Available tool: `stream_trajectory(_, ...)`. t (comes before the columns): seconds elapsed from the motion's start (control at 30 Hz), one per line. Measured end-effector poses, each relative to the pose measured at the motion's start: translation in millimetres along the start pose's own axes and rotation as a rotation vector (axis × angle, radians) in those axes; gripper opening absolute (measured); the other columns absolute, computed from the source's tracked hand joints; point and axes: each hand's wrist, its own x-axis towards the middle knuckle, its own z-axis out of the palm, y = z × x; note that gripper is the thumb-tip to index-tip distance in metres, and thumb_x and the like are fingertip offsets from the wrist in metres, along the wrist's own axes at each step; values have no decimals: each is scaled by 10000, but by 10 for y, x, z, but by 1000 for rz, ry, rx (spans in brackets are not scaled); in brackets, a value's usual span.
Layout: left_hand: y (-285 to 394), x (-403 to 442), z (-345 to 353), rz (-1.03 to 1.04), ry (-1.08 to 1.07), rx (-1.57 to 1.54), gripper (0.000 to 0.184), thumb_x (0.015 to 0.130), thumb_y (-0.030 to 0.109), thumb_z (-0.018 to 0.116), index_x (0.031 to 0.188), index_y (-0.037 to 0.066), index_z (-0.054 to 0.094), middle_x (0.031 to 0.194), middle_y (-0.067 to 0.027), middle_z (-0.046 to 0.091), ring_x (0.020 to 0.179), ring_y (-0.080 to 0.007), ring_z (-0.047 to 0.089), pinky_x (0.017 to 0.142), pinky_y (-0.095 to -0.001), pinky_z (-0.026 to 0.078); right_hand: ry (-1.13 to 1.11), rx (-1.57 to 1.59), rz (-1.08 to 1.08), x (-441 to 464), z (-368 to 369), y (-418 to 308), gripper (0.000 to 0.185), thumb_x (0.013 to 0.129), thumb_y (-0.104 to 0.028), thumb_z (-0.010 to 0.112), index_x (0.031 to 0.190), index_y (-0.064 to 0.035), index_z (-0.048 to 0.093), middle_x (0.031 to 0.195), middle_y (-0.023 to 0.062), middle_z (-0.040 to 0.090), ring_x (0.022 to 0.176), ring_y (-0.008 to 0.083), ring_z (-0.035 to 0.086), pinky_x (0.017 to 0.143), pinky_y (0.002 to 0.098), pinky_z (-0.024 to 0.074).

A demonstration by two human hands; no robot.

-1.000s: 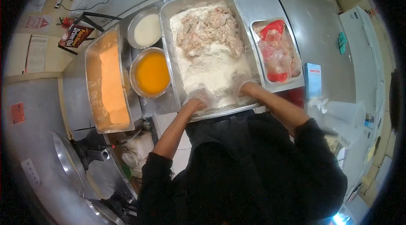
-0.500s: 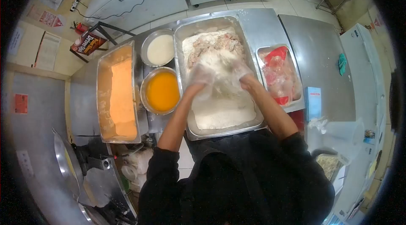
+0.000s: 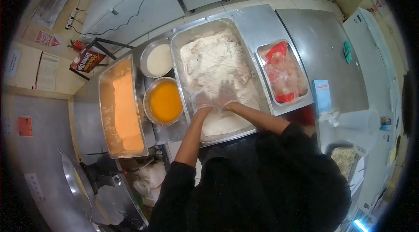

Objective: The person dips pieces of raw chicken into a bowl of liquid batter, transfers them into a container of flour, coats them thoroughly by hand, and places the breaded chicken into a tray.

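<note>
In the big metal pan (image 3: 219, 25), head view: left hand (image 3: 202, 101) and right hand (image 3: 227, 96), both clear-gloved, side by side at the near edge of a powder-dusted mound (image 3: 214, 57). Fingers blurred against white powder; cannot tell if either grip is clenched, released or grasping any. Mound lies just beyond the 2 hands; loose white powder (image 3: 224, 123) on their near side. Left of the grip: 2 round bowls, orange-yellow liquid (image 3: 165, 102) nearer, whitish liquid (image 3: 159, 60) farther; beyond them, orange powder (image 3: 126, 114). Right: tray (image 3: 298, 99), red-and-clear plastic inside.
</note>
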Motion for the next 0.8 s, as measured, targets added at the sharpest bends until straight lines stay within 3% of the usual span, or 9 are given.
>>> stream_trajectory(0.1, 291, -8, -411, -134, -500, 67, 358, 726, 271, 547, 953, -6, 563, 951, -221, 564, 874, -349, 550, 782, -446, 426, -103, 136, -263, -176, -170, 266, 746, 709, -536, 518, 1125, 83, 482, 1077, 249, 532, 1008, 383, 498, 931, 403, 344)
stream_trajectory(0.3, 288, -519, -437, 445, -81, -89, 287, 762, 238, 509, 865, -18, 590, 847, -220, 592, 793, -359, 572, 734, -423, 449, -656, 484, -434, -330, -724, 736, 544, 721, -436, 572, 1047, -1, 543, 1007, 232, 557, 892, 298, 541, 789, 382, 413)
stream_trajectory(0.37, 503, -473, -764, 168, -215, -81, 276, 772, 233, 501, 873, -7, 592, 867, -213, 594, 806, -356, 572, 736, -414, 452, -738, 618, -302, -358, -1155, 701, 524, 722, -438, 573, 999, 7, 562, 994, 232, 561, 880, 285, 542, 764, 374, 420)
stream_trajectory(0.4, 568, -456, -863, -97, -336, -56, 266, 782, 229, 492, 881, 4, 594, 886, -206, 596, 819, -354, 572, 739, -405, 455, -723, 198, -342, -331, -1430, 568, 467, 728, -391, 579, 1011, -20, 575, 973, 203, 582, 823, 280, 565, 704, 361, 444)
stream_trajectory(0.47, 561, -557, -751, 18, -408, -20, 293, 787, 266, 495, 901, 15, 594, 920, -189, 591, 858, -338, 558, 768, -399, 440, -693, -215, -375, -403, -1184, 614, 416, 733, -345, 585, 1023, -47, 588, 951, 175, 602, 765, 275, 588, 644, 349, 467)
stream_trajectory(0.57, 422, -702, -432, 281, -537, 24, 352, 800, 332, 487, 958, 35, 588, 1007, -156, 576, 949, -301, 525, 835, -380, 404, -586, 197, -365, -581, -185, 766, 348, 750, -344, 560, 899, -34, 616, 864, 201, 601, 742, 289, 580, 649, 372, 454)
stream_trajectory(0.67, 125, -844, 488, 27, -413, -451, 365, 806, 309, 449, 1005, 29, 571, 1065, -151, 560, 988, -278, 513, 863, -363, 387, -620, 112, -236, -619, -4, 560, 354, 728, -213, 598, 1030, -29, 574, 970, 181, 595, 848, 262, 592, 700, 352, 474)
stream_trajectory(0.7, 9, -851, 841, -69, -348, -635, 370, 808, 301, 437, 1021, 27, 566, 1084, -150, 555, 1000, -271, 509, 872, -357, 381, -660, 547, -136, -586, -130, 539, 373, 747, -208, 585, 1066, -16, 553, 1021, 166, 579, 897, 238, 578, 730, 342, 467)
stream_trajectory(0.8, 567, -502, -241, -218, -591, -763, 465, 814, 383, 479, 1098, 24, 557, 1126, -85, 560, 975, -176, 508, 849, -313, 385, -645, 1173, 28, -607, -460, 495, 353, 845, -225, 488, 1117, -3, 525, 1096, 124, 547, 997, 177, 538, 814, 310, 449)
